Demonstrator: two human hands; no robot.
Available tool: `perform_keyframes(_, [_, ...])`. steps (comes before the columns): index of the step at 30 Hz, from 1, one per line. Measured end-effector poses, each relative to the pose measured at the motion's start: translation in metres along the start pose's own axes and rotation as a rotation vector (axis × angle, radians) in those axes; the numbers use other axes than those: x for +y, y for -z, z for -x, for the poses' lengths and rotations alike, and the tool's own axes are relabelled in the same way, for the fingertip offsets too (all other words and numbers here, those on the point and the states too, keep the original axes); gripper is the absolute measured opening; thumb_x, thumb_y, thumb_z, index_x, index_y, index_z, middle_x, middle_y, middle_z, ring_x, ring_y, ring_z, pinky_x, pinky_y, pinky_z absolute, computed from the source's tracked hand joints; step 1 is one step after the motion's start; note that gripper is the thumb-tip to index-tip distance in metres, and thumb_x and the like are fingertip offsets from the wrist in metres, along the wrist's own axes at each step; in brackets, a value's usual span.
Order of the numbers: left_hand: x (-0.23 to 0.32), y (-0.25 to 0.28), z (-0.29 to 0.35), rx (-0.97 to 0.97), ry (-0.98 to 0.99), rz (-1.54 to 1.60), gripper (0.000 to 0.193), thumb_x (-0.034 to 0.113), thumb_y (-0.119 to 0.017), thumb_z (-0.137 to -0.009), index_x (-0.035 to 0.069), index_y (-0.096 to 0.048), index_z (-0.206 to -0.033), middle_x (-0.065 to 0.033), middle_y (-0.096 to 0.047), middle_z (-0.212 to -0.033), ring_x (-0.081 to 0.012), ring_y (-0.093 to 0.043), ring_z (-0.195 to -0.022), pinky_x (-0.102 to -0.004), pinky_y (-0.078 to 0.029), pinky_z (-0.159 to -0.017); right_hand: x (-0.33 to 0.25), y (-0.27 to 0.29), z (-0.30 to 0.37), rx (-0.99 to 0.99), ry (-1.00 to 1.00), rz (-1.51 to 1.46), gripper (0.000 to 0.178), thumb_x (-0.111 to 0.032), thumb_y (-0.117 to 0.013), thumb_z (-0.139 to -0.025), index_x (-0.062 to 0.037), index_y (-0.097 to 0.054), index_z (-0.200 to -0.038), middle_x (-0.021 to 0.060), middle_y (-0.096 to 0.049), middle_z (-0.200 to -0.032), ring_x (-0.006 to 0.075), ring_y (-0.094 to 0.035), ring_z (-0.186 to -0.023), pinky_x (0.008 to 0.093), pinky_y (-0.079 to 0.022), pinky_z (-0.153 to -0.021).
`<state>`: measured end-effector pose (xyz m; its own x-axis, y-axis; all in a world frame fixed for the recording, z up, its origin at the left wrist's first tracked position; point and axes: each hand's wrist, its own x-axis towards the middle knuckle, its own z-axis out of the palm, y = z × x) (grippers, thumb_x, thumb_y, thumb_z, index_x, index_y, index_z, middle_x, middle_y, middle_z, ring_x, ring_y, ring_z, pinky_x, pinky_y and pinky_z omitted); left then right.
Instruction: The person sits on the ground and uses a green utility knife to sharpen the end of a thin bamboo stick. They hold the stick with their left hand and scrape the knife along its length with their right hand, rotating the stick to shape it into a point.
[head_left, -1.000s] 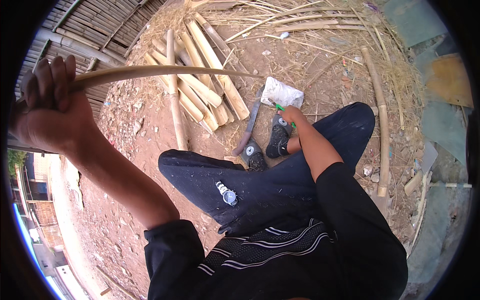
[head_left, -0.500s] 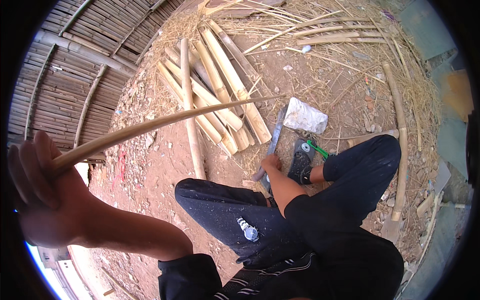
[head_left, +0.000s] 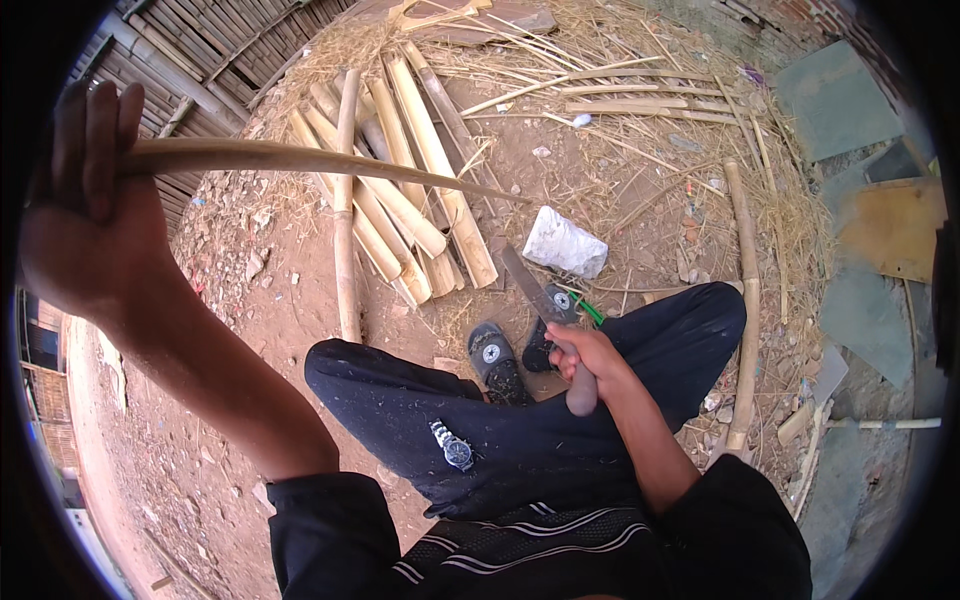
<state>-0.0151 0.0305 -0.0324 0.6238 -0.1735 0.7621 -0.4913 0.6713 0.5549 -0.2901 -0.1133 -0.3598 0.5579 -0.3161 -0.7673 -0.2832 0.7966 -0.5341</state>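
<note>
Raised at the far left, my left hand [head_left: 105, 225] is closed round the thick end of a long bamboo strip [head_left: 320, 161]. The strip slants across in front of me, its thin tip close to a white block [head_left: 565, 243] on the ground. My right hand [head_left: 583, 358] grips the handle of a large knife [head_left: 530, 284] above my lap. Its long dark blade points away, toward the block, and is apart from the strip. Beyond the strip lie several split bamboo pieces [head_left: 425, 150], pale inner faces up, in a pile.
A bamboo pole [head_left: 344, 225] rests against the pile. Another pole [head_left: 745, 300] lies by my right knee. Thin strips and shavings [head_left: 640, 90] cover the far ground. A wristwatch [head_left: 455, 450] lies on my trousers. Grey sheets [head_left: 838, 100] stand at the right.
My right hand has lifted the knife from low beside my foot to above my lap. My left hand has risen with the strip's thick end. The view has shifted slightly.
</note>
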Motion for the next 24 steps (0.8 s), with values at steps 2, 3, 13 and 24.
perform_keyframes(2, [0.003,-0.010,0.003,0.019,-0.003,0.014,0.027,0.016,-0.040,-0.086,0.005,-0.036,-0.063,-0.0037,-0.027,-0.055,-0.0139,-0.029,-0.046,-0.0388,-0.041,-0.069,0.000,-0.007,0.061,0.039,0.097,0.183,0.026,-0.023,-0.058,-0.087,-0.0019,-0.052,-0.100,0.0059,-0.052,-0.061,0.0055,-0.041,-0.040,0.0213,-0.036,-0.037])
perform_keyframes(3, [0.002,-0.037,0.014,0.157,-0.018,-0.026,0.028,0.017,-0.038,-0.088,0.006,-0.035,-0.062,-0.0034,-0.027,-0.055,-0.0136,-0.028,-0.046,-0.0367,-0.039,-0.066,-0.002,-0.011,0.083,0.043,0.173,0.212,0.026,-0.023,-0.057,-0.088,-0.0019,-0.052,-0.103,0.0058,-0.052,-0.061,0.0053,-0.041,-0.040,0.0211,-0.036,-0.037])
perform_keyframes(13, [0.010,-0.037,0.014,-0.325,0.094,0.247,0.041,0.039,-0.035,-0.089,0.010,-0.031,-0.060,-0.0017,-0.023,-0.049,-0.0109,-0.020,-0.039,-0.0260,-0.027,-0.049,-0.001,-0.049,0.104,0.193,1.059,0.797,0.034,-0.023,-0.055,-0.089,0.0003,-0.048,-0.112,0.0156,-0.059,-0.063,0.0260,-0.056,-0.048,0.0356,-0.043,-0.046])
perform_keyframes(24, [0.018,-0.052,0.028,-0.064,0.051,0.084,0.034,0.029,-0.029,-0.087,0.011,-0.028,-0.058,0.0005,-0.020,-0.046,-0.0098,-0.017,-0.038,-0.0243,-0.018,-0.042,0.009,-0.030,0.067,-0.096,0.659,0.427,0.033,-0.031,-0.054,-0.090,-0.0001,-0.053,-0.102,0.0090,-0.054,-0.064,0.0180,-0.055,-0.058,0.0302,-0.045,-0.054])
